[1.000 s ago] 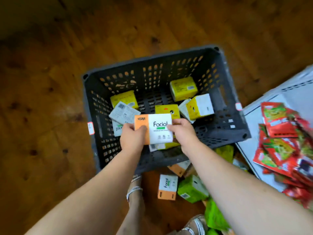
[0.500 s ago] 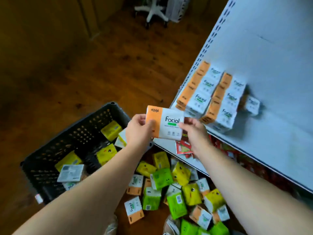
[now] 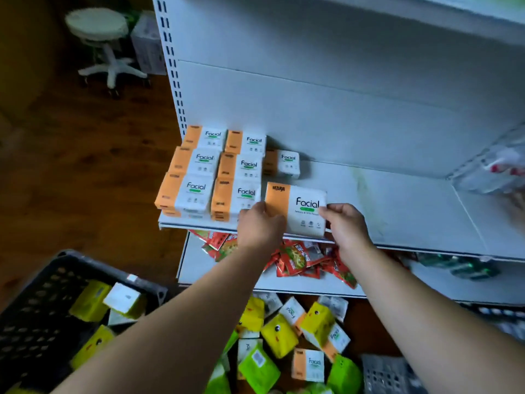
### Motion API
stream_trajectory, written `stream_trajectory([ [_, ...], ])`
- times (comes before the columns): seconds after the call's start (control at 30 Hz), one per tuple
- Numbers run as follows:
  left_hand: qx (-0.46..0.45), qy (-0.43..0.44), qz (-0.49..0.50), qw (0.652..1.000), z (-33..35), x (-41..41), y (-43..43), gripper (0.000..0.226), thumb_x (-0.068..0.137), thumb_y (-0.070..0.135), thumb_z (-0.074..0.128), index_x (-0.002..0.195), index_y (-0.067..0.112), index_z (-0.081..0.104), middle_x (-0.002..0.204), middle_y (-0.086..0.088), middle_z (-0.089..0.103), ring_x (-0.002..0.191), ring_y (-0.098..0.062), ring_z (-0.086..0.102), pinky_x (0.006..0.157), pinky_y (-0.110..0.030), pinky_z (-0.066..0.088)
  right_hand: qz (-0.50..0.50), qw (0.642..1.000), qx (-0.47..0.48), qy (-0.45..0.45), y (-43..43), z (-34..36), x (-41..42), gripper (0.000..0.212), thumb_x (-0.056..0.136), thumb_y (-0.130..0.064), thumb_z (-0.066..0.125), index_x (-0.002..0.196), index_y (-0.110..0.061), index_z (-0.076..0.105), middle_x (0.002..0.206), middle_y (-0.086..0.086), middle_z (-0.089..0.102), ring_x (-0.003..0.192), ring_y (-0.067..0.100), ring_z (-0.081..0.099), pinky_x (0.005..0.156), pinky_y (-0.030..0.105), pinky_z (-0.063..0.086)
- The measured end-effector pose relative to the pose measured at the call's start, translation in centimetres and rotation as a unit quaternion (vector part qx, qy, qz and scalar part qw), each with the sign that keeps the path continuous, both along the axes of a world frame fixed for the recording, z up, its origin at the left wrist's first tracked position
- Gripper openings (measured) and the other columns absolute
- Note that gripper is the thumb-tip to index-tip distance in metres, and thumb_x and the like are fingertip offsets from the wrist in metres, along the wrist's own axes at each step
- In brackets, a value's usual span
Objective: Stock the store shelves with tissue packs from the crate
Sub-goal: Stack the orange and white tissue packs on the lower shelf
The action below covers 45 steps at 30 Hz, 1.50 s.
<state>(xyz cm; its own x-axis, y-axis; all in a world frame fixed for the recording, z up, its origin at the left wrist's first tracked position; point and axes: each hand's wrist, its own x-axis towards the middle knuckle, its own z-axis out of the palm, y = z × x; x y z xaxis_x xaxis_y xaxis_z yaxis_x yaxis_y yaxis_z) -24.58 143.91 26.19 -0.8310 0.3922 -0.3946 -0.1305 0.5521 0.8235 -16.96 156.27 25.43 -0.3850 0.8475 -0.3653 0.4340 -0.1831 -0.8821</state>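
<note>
- Placement under way: holding one tissue pack [image 3: 301,209] flat, label up, over the front edge of the shelf [image 3: 397,200], just beside the front pack [image 3: 235,199] of the second column.
- Wrapping its orange end with the left hand [image 3: 260,226] and pinching its white lower corner with the right hand [image 3: 345,226], so both hands grasping the same pack.
- Not showing clearly whether already resting on the board or hanging just above it.
- Judging the next move: lowering it flat, nudging it snug against its neighbour, lining it up in front of the single pack [image 3: 281,163] at the back to be starting a third column, then releasing both hands and going back to the crate [image 3: 37,308] at lower left.
- Needing care at the front edge, seeming to be overhanging a little and looking soft enough to be tipping off if let go too early.
- Counting on the shelf: seven stocked packs [image 3: 196,160] showing tops, in two columns of three plus one alone; more layers peeking out underneath at the front, number unclear.
- Counting in the crate: at least three yellow packs [image 3: 91,302], the rest cropped or dark.
- Counting on the floor [image 3: 85,194]: roughly a dozen loose packs [image 3: 279,336] in yellow, green and orange, overlapping too much for an exact figure.
- Lying on the lower shelf [image 3: 199,268]: a heap of red sachets [image 3: 298,260], too jumbled for counting.
</note>
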Motion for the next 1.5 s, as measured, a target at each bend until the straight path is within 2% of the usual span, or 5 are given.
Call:
stream_trajectory([
  [0.4,-0.081,0.028,-0.032,0.996,-10.4,-0.5,8.1,0.021,0.080,0.013,0.052,0.097,0.008,0.063,0.092,-0.016,0.067,0.089,-0.035,0.063,0.076,-0.036,0.052,0.139,0.987,0.012,-0.079,7.3,-11.3,-3.1,0.043,0.073,0.004,0.067,0.113,-0.010,0.063,0.112,0.007,0.068,0.100,0.023,0.064,0.085,0.028,0.049],
  [0.63,-0.141,0.030,-0.035,0.989,-11.2,-1.2,9.3,0.035,0.081,0.010,0.044,0.115,0.007,0.053,0.120,-0.020,0.048,0.112,-0.032,0.047,0.097,-0.033,0.039,0.254,0.938,0.164,-0.167,8.3,-12.8,-4.2,0.038,0.074,-0.013,0.073,0.111,-0.015,0.064,0.111,0.007,0.065,0.099,0.025,0.061,0.079,0.028,0.047],
  [0.9,-0.108,0.043,-0.003,0.993,-11.2,-3.5,12.3,0.029,0.084,0.013,0.049,0.112,0.002,0.050,0.127,-0.018,0.038,0.104,-0.036,0.050,0.092,-0.028,0.037,0.223,0.943,0.181,-0.170,10.1,-13.2,-8.3,0.035,0.073,-0.023,0.075,0.105,-0.012,0.066,0.108,0.009,0.068,0.099,0.028,0.062,0.075,0.028,0.045],
  [1.1,-0.116,0.128,-0.059,0.983,-12.4,-4.2,12.9,0.055,0.089,0.014,0.045,0.140,0.002,0.030,0.154,-0.017,0.005,0.131,-0.028,0.037,0.101,-0.024,0.030,0.213,0.946,0.177,-0.169,11.4,-13.9,-10.8,0.035,0.073,-0.029,0.077,0.102,-0.012,0.069,0.105,0.008,0.071,0.097,0.026,0.064,0.070,0.024,0.042],
  [1.5,-0.105,0.137,-0.072,0.982,-10.9,-4.2,12.4,0.059,0.088,0.014,0.046,0.143,0.003,0.026,0.155,-0.013,0.013,0.141,-0.023,0.024,0.107,-0.026,0.025,0.196,0.946,0.174,-0.190,10.9,-12.0,-10.6,0.044,0.072,-0.028,0.075,0.111,-0.013,0.060,0.115,0.012,0.059,0.103,0.027,0.057,0.076,0.029,0.044],
])
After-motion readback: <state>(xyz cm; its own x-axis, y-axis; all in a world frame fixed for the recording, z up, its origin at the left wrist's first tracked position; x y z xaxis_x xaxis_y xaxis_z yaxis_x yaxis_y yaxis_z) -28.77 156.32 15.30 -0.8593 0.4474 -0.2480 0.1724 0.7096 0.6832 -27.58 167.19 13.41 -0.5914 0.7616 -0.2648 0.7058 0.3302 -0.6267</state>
